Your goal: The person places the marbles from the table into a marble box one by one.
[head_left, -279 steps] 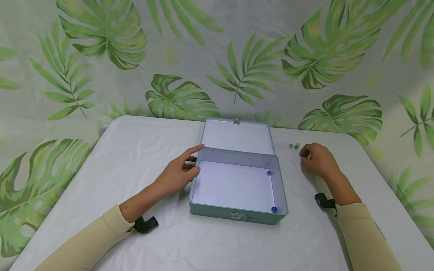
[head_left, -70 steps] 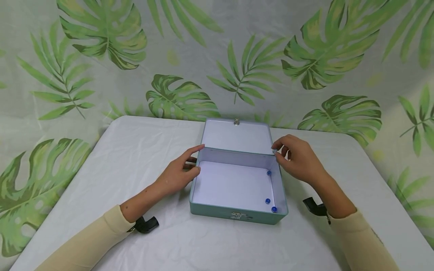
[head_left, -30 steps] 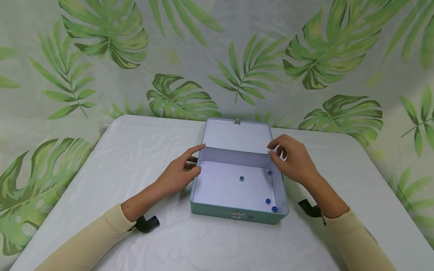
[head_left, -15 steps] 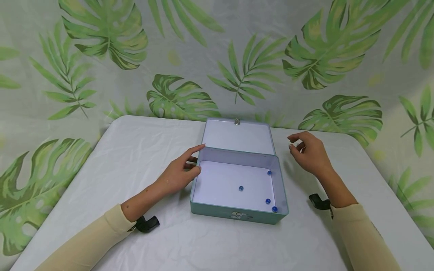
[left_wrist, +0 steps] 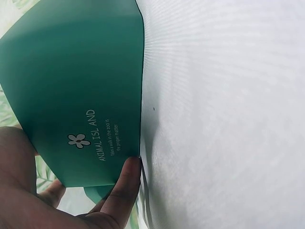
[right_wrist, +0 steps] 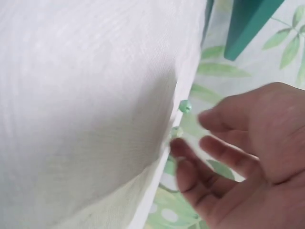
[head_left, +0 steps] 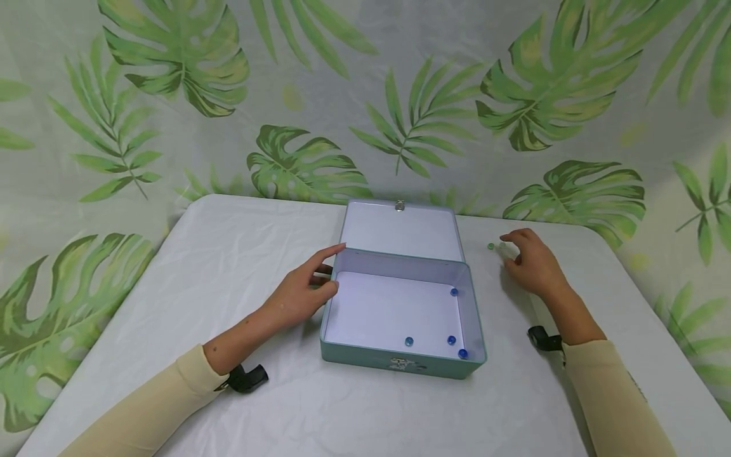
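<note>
A green tin box (head_left: 400,317) with a white inside stands with its lid (head_left: 400,228) folded back. Several blue beads (head_left: 451,340) lie in it, mostly on the right; a lighter blue bead (head_left: 408,341) is near the front wall. My left hand (head_left: 299,289) rests at the box's left side, fingers spread along the rim and the outer wall (left_wrist: 81,95). My right hand (head_left: 531,263) is over the table right of the box, thumb and fingers apart, close to a pale green bead (right_wrist: 176,132). A green bead (right_wrist: 185,106) lies just beside that one.
The white tablecloth (head_left: 228,285) covers the table, with folds near the right hand. A leaf-print curtain (head_left: 422,95) hangs behind the table's back edge. Each wrist wears a black camera (head_left: 545,339).
My right hand let the light blue bead drop into the box and moved back right to the green beads. That bead rolled toward the front wall. The left hand stayed in place.
</note>
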A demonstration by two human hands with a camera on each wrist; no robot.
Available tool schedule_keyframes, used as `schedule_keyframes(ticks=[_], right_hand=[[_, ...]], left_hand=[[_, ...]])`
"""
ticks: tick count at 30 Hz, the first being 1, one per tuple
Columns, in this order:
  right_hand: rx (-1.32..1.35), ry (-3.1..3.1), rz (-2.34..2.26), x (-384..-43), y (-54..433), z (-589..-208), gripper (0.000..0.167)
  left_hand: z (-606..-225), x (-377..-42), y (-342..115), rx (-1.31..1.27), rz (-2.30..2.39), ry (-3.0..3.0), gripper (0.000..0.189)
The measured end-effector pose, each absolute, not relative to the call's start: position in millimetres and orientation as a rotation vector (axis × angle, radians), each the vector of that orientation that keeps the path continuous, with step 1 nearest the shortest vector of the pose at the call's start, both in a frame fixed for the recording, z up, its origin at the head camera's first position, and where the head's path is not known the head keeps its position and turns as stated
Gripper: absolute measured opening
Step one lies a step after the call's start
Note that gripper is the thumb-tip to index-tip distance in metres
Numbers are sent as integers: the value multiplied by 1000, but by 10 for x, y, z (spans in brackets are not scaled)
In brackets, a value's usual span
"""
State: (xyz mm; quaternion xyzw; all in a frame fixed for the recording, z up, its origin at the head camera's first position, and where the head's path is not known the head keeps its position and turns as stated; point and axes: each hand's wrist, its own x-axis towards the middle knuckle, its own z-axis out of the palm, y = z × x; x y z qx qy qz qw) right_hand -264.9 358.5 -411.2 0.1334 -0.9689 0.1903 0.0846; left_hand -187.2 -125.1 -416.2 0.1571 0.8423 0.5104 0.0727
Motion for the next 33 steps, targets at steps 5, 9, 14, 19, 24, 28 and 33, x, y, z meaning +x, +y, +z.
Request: schedule_keyframes(ticks=[5, 9, 14, 19, 24, 28, 33], right_hand=[[465, -2961, 513, -2678, 3634, -4143, 53], [493, -2969, 512, -2681, 3648, -4157, 54], [488, -2966, 524, -2673, 3653, -4170, 50], [455, -2964, 526, -2675, 3662, -4186, 47], [427, -2967, 560, -2672, 3654, -4192, 40], [415, -2970, 610, -2663, 3638, -4188, 28], [394, -2978, 622, -2662, 3640, -4183, 13]], left_hand=[[-4159, -1865, -1250, 470, 1530, 2538, 68], [-4166, -1866, -1250, 471, 1527, 2544, 68], [-4163, -1863, -1250, 474, 1532, 2541, 68], [-4163, -1861, -1251, 472, 1535, 2534, 68], [-4170, -1864, -1252, 469, 1528, 2536, 67], [-4186, -1875, -1254, 463, 1521, 2541, 68], [-4181, -1875, -1252, 476, 1525, 2539, 68]])
